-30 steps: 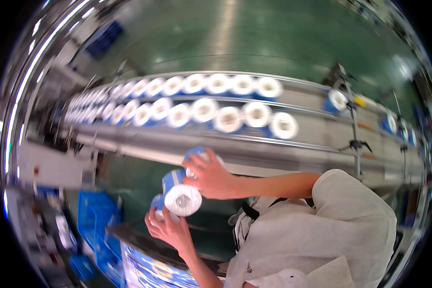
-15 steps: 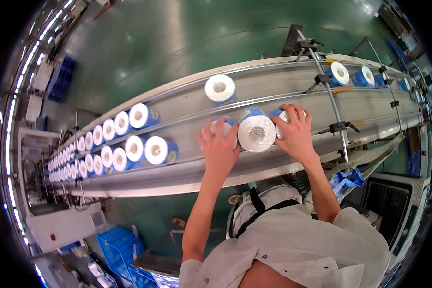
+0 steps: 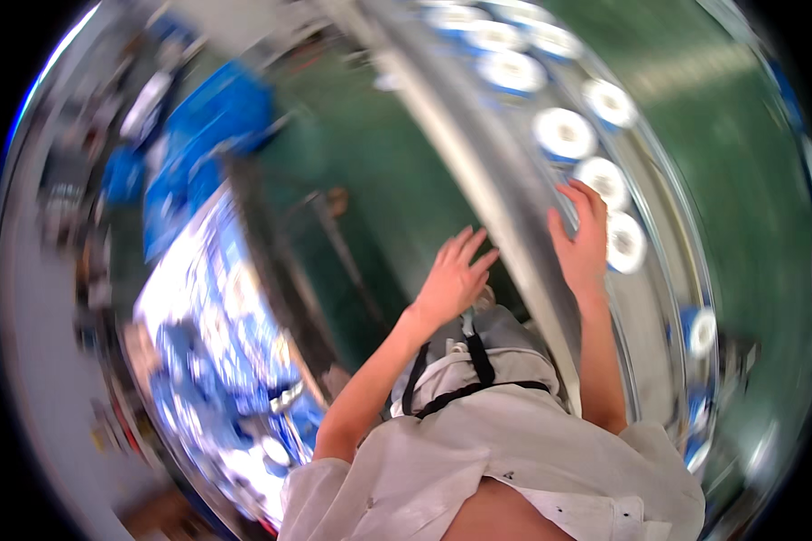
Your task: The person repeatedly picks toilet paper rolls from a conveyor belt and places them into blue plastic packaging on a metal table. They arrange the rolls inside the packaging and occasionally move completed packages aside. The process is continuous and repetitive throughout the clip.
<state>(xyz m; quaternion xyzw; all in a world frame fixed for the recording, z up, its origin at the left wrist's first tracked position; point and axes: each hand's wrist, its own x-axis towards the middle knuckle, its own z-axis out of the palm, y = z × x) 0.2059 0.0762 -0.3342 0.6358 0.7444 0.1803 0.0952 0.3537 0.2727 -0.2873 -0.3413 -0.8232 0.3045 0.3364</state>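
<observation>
My left hand [image 3: 456, 278] is off the conveyor, in the air beside its near edge. Its fingers are spread and it holds nothing. Over the conveyor belt [image 3: 645, 338], my right hand [image 3: 583, 242] has its fingers apart, next to a wrapped paper roll [image 3: 625, 243] with a white end and blue side. Its fingertips overlap a second paper roll [image 3: 604, 180] in view; whether they touch it I cannot tell. Another paper roll [image 3: 565, 135] stands just beyond. Motion blurs the picture.
More rolls [image 3: 512, 72] line the belt's lanes, split by metal rails. To the left is a table [image 3: 284, 270] bearing shiny clear and blue plastic packs [image 3: 216, 388]. Behind it are blue crates [image 3: 216, 113]. Green floor [image 3: 370, 180] lies between table and conveyor.
Both hands have let go of the rolls they were gathering on the belt. The view has swung left, bringing the table in, and my left hand has come away from the conveyor.
</observation>
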